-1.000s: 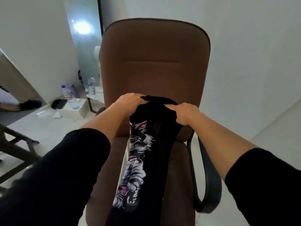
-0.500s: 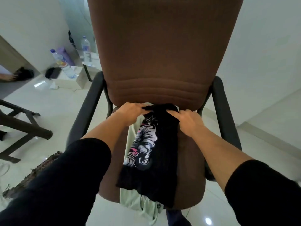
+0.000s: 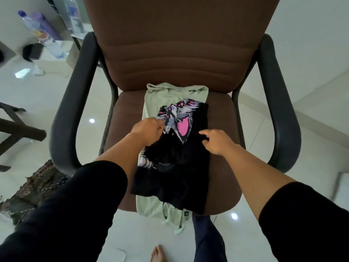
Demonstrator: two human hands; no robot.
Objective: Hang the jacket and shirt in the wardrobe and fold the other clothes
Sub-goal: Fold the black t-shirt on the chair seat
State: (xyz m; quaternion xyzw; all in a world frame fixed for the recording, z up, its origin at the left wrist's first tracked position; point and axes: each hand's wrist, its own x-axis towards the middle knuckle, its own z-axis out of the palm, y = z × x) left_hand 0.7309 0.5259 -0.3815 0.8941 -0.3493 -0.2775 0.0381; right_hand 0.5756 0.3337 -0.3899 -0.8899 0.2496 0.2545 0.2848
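Item: black graphic T-shirt [image 3: 175, 167], printed in pink, white and grey, folded lengthwise into a narrow strip.
Location: on the seat of the brown office chair [image 3: 170, 53], lying on top of a pale green garment [image 3: 156, 97]; its near edge reaches the front of the seat.
Fold state: the upper part is doubled back towards the person, so the print faces up near the middle of the strip. I judge this to be a fold in hand, not a finished one.
Left hand [image 3: 148, 130]: fingers curled, pinching the turned-over edge of the T-shirt at the print, probably to steer that fold into line.
Right hand [image 3: 217, 141]: fingers loosely spread over the black cloth near its right edge, holding nothing; whether the fingertips touch the cloth I cannot tell. It seems placed to steady or smooth that side.
Pale green garment: already laid long and narrow down the seat, collar end towards the backrest, a loose tail hanging off the front edge. Likely the base of a folded stack.
Chair: seat serves as the folding surface; black armrests [image 3: 79, 91] either side.
Surroundings: glossy white tiled floor [image 3: 56, 114], plastic water bottles [image 3: 43, 35] at far left, a bare foot [image 3: 157, 254] below the seat.
Remaining, by judgement: finish this fold. No jacket, shirt or wardrobe is in view.
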